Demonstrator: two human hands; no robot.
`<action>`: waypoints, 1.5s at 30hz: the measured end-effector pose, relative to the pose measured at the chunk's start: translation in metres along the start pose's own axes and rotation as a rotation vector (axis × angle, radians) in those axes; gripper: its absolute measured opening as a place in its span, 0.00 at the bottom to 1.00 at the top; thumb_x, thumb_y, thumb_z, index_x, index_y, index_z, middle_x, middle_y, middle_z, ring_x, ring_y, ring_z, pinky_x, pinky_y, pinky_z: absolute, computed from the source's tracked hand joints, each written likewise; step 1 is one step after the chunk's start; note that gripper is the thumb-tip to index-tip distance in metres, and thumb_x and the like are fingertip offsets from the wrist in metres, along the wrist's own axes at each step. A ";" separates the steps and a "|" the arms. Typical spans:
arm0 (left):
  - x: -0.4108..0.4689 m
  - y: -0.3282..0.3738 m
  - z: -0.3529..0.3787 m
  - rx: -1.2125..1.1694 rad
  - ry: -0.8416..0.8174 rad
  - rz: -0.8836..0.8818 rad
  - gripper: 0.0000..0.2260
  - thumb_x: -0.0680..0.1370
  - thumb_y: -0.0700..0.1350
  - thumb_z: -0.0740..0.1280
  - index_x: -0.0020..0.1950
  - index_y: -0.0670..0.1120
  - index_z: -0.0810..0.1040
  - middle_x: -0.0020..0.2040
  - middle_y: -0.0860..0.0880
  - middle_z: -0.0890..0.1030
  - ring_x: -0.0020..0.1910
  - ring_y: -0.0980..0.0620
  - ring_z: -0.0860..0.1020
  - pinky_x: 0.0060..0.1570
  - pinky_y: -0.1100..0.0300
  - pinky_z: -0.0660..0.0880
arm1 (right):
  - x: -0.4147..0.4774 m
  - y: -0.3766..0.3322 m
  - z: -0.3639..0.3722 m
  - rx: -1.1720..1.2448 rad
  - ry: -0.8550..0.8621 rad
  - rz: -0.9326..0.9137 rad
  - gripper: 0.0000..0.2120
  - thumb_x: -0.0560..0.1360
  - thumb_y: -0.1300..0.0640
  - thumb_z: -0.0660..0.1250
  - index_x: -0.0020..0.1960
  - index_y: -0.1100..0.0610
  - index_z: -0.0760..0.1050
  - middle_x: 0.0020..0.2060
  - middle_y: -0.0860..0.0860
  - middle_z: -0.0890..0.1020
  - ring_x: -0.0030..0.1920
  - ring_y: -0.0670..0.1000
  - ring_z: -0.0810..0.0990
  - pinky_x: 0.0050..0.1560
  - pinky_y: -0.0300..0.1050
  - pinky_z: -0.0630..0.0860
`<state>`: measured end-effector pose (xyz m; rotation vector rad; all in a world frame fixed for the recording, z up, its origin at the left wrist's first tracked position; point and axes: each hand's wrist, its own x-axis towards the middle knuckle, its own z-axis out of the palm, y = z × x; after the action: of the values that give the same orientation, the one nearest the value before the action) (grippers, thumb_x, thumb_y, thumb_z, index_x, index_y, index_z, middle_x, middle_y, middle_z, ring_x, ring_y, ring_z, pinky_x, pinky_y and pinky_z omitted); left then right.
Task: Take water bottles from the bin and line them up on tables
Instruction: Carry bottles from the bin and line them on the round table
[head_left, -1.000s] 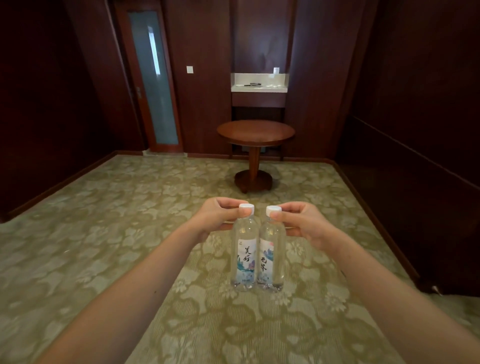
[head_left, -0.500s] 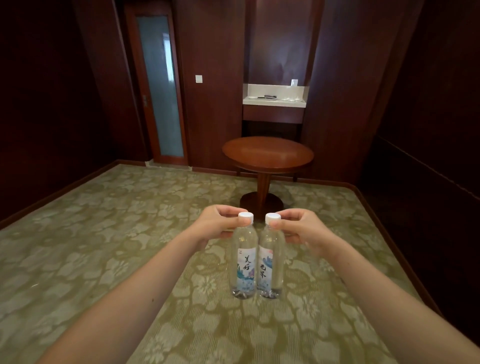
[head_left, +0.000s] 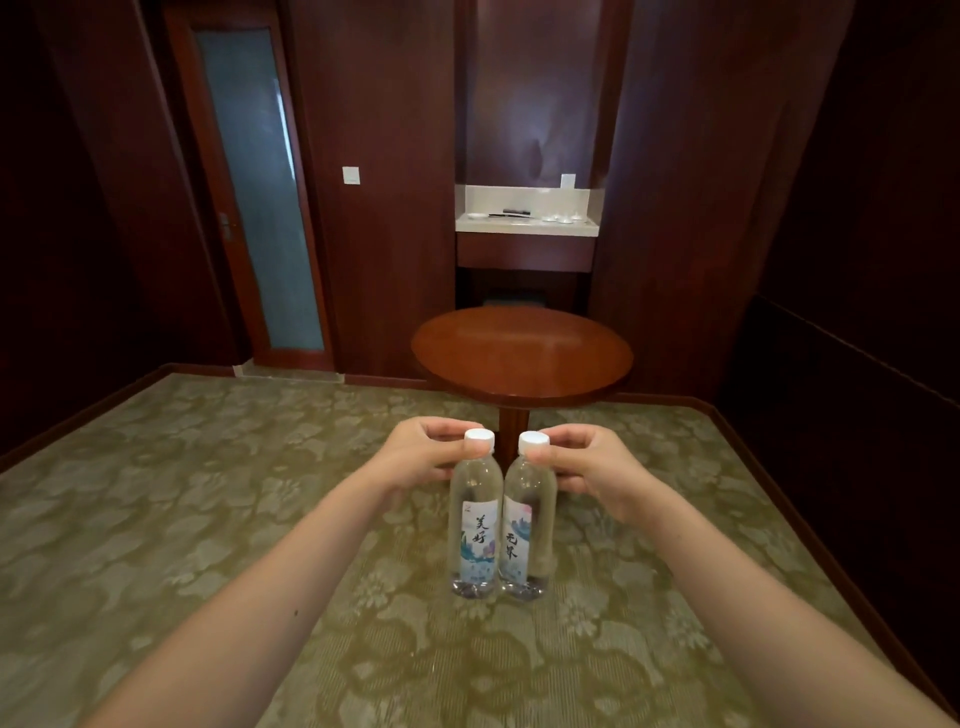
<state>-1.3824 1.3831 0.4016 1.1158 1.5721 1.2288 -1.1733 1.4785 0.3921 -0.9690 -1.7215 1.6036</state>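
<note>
Bottles: left bottle (head_left: 475, 525) and right bottle (head_left: 525, 522) upright, side by side, touching, held in the air above the carpet (head_left: 156, 519).
Left hand (head_left: 421, 460): clamped on left bottle's neck.
Right hand (head_left: 592, 467): clamped on right bottle's neck.
Table (head_left: 522, 353): round, just beyond the bottles.

Both forearms are bare up to the bottom edge of the view, with no sleeve, watch, ring or glove on the left hand (head_left: 415, 457) or the right hand (head_left: 597, 467), and one small dark mole on the left forearm (head_left: 296, 613).
</note>
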 end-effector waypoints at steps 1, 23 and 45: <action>0.022 0.002 -0.004 -0.003 -0.005 -0.004 0.13 0.68 0.49 0.78 0.52 0.54 0.84 0.47 0.53 0.86 0.45 0.60 0.83 0.42 0.67 0.77 | 0.021 -0.001 -0.003 -0.001 0.007 0.005 0.15 0.70 0.59 0.78 0.55 0.59 0.82 0.48 0.53 0.87 0.51 0.51 0.86 0.50 0.43 0.82; 0.546 0.041 -0.043 -0.010 -0.011 0.043 0.13 0.69 0.46 0.78 0.53 0.50 0.85 0.50 0.51 0.86 0.50 0.57 0.84 0.47 0.63 0.79 | 0.530 -0.023 -0.150 -0.067 -0.017 -0.042 0.17 0.66 0.56 0.80 0.53 0.57 0.84 0.48 0.53 0.87 0.53 0.55 0.85 0.63 0.59 0.77; 1.085 -0.039 -0.117 0.024 -0.056 -0.023 0.16 0.67 0.35 0.78 0.53 0.45 0.83 0.45 0.52 0.86 0.44 0.60 0.82 0.44 0.69 0.76 | 1.041 0.068 -0.218 0.008 0.136 0.031 0.13 0.69 0.67 0.76 0.49 0.53 0.84 0.43 0.48 0.87 0.44 0.44 0.84 0.42 0.36 0.77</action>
<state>-1.7839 2.3924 0.2922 1.1353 1.5574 1.1565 -1.5722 2.4613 0.2865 -1.0797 -1.6142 1.5256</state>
